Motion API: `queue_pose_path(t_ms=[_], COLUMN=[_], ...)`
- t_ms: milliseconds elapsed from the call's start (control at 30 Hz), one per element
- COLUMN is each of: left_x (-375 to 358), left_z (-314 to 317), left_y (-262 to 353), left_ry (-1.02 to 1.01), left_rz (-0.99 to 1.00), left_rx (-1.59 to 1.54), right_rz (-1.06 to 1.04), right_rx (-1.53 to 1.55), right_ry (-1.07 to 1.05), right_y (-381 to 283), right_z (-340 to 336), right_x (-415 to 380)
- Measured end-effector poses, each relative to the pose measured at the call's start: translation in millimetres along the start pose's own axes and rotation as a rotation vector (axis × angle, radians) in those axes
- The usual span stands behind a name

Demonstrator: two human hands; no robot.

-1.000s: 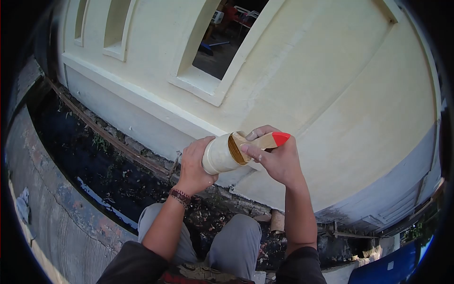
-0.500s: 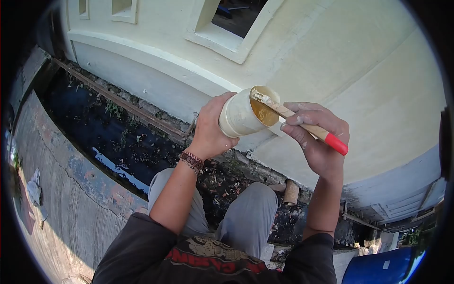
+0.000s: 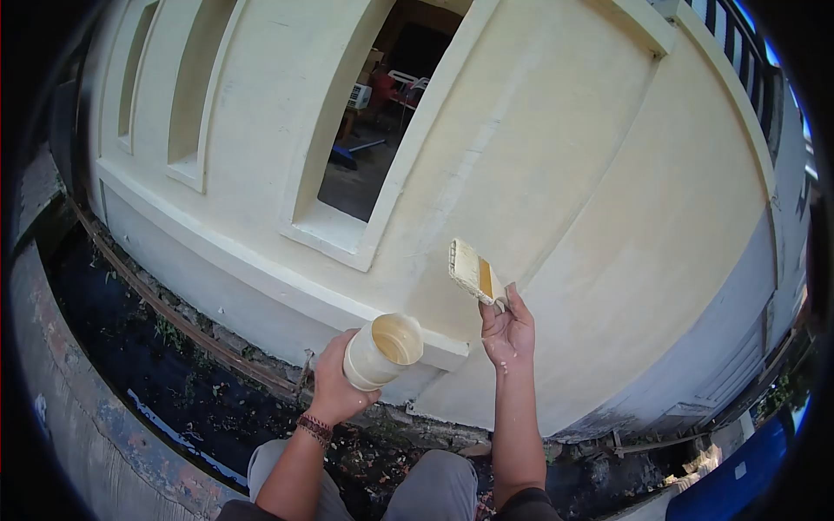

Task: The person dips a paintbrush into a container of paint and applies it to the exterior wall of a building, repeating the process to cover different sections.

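My left hand is wrapped round a cream plastic container, tilted with its mouth to the upper right and pale paint showing inside. In my right hand is a wide paintbrush, pinched between thumb and fingers. Its bristles are coated in cream paint and point up and to the left, in front of the cream wall. Whether the bristles touch the wall I cannot tell. Most of the brush handle is hidden by my right hand.
A window opening is in the wall, with narrower recesses to its left. A ledge runs along the wall's lower part. Below lies a ditch of dark water, bordered by a concrete slab. A blue barrel stands at the lower right.
The brush has come out of the container and now stands raised, its wide face showing. My left hand and the container appear lower and further left. The view has tilted up, showing more wall.
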State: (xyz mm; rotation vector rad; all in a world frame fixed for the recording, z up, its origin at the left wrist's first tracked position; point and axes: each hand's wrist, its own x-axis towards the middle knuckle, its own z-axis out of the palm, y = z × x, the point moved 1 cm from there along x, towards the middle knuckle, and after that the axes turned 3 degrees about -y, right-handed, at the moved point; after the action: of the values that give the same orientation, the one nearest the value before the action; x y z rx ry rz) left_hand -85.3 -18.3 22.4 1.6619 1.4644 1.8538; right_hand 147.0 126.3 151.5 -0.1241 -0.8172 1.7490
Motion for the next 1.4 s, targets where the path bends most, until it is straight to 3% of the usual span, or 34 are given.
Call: queue_pose_path(t_ms=[33, 133, 233, 367, 400, 500, 567, 633, 700, 733, 800, 900, 1000, 1133, 1200, 1300, 1367, 1400], left_x=[0, 1, 3, 8, 9, 12, 13, 12, 10, 9, 8, 8, 8, 7, 8, 10, 10, 8], left_z=[0, 1, 5, 4, 4, 2, 3, 4, 7, 10, 11, 9, 8, 14, 13, 12, 16, 16], left_y=[0, -9, -26, -37, -41, -41, -43, -46, -51, -52, -53, -44, -40, -47, -44, -41, -44, -45], left_ry=[-0.019, -0.044, -0.045, -0.03, -0.031, -0.041, -0.048, -0.06, -0.039, -0.045, -0.03, -0.041, -0.031, 0.001, 0.018, 0.003, 0.009, 0.019], left_rz=[-0.031, -0.06, -0.089, -0.086, -0.09, -0.065, -0.074, -0.089, -0.12, -0.124, -0.145, -0.135, -0.114, -0.096, -0.116, -0.134, -0.128, -0.122], left_rx=[-0.016, -0.009, -0.053, -0.018, -0.033, -0.034, -0.049, -0.068, -0.108, -0.118, -0.14, -0.129, -0.124, -0.131, -0.144, -0.153, -0.158, -0.157], right_rz=[-0.054, -0.495, -1.057, -1.631, -1.64, -1.63, -1.387, -1.339, -1.102, -1.092, -1.103, -1.632, -1.644, -1.602, -1.403, -0.995, -0.424, -0.328], right_rx=[-0.024, -0.428, -1.026, -1.806, -1.807, -1.99, -2.21, -2.288, -2.332, -2.343, -2.175, -2.03, -2.081, -2.218, -2.316, -2.379, -2.303, -2.203], right_ry=[0.007, -0.078, -0.293, -0.415, -0.415, -0.455, -0.394, -0.517, -0.682, -0.682, -0.672, -0.608, -0.403, -0.527, -0.61, -1.077, -1.093, -1.051], right_y=[-12, -74, -122, -161, -165, -167, -160, -133, -105, -105, -110, -161, -187, -167, -115, -32, -12, -18], right_z=[8, 109, 214, 325, 341, 362, 351, 311, 267, 268, 276, 345, 383, 337, 279, 170, 155, 165], right_x=[12, 54, 98, 150, 160, 176, 178, 157, 131, 129, 123, 156, 187, 194, 157, 92, 72, 79])
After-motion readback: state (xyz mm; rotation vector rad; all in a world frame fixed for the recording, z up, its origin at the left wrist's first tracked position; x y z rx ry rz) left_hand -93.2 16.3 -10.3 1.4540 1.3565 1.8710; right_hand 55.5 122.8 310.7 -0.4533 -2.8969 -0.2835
